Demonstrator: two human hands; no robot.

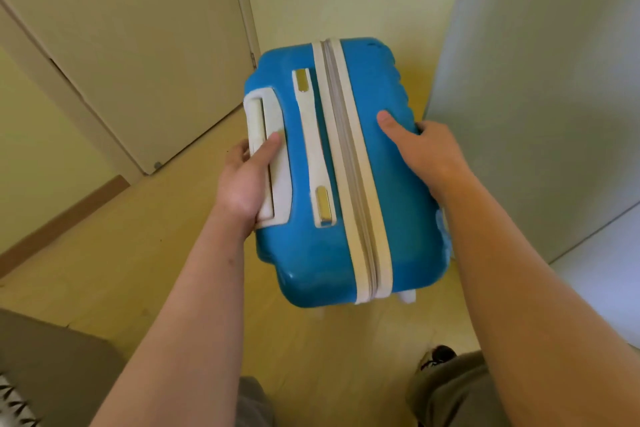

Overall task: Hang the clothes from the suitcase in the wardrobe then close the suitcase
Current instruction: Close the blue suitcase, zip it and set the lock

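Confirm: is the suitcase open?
No, the suitcase is shut, its zipper closed along the top, with the left hand and right hand gripping its sides.

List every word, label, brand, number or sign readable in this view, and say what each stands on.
None: no readable text shows anywhere in this view.
The blue hard-shell suitcase shows no brand, label or number on its visible face.
Its gold metal plates show no legible lettering.

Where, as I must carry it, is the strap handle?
The strap handle lies mid head view on the blue suitcase, between the zipper band and the left hand.
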